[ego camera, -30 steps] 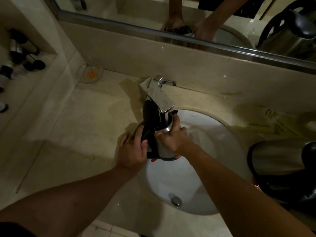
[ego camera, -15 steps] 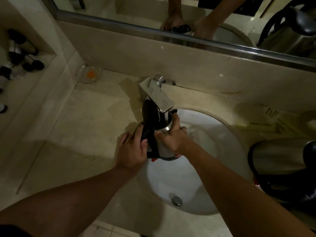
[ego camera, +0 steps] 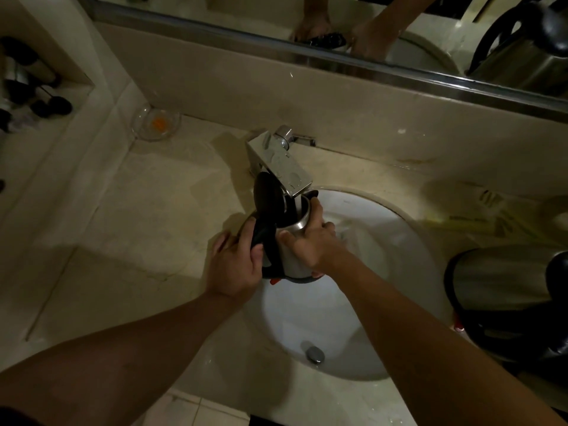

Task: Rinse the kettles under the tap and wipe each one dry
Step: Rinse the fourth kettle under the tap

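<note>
A small steel kettle [ego camera: 293, 259] with a black handle and an open black lid [ego camera: 268, 196] is held over the white sink [ego camera: 399, 272], its mouth right under the spout of the chrome tap [ego camera: 281, 161]. My left hand [ego camera: 235, 262] grips the black handle. My right hand [ego camera: 310, 239] wraps around the steel body. A second, larger steel kettle [ego camera: 498, 281] with black trim stands on the counter at the right edge.
A glass dish [ego camera: 156, 121] with something orange sits in the back left corner of the beige counter [ego camera: 138, 226]. Dark bottles [ego camera: 33, 90] lie in a wall niche at left. A mirror [ego camera: 338, 26] runs along the back. The drain plug [ego camera: 315, 355] is low in the sink.
</note>
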`<state>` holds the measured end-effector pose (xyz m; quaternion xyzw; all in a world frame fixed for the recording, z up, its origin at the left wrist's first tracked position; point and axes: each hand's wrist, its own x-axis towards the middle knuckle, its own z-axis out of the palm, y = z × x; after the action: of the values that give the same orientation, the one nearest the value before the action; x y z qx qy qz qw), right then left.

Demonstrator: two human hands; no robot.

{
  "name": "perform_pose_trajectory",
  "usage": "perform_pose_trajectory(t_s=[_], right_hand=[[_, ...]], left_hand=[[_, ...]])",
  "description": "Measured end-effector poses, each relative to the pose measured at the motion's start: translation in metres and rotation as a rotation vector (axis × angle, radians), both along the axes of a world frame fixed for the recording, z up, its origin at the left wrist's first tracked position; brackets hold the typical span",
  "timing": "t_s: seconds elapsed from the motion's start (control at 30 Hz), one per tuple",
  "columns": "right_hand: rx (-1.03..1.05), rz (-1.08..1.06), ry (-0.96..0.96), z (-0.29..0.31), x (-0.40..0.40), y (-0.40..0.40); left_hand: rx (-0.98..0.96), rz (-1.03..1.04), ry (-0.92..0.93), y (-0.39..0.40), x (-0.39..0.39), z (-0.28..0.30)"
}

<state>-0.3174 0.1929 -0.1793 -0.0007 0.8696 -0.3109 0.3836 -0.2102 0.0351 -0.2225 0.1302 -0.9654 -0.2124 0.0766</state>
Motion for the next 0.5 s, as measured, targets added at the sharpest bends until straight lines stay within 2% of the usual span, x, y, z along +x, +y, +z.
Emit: perform_pose_trajectory(t_s=[0.5], right_hand=[[0.005, 0.008, 0.008, -0.002, 0.002, 0.001]], left_hand=[[0.036, 0.032, -0.038, 0.0, -0.002, 0.008]])
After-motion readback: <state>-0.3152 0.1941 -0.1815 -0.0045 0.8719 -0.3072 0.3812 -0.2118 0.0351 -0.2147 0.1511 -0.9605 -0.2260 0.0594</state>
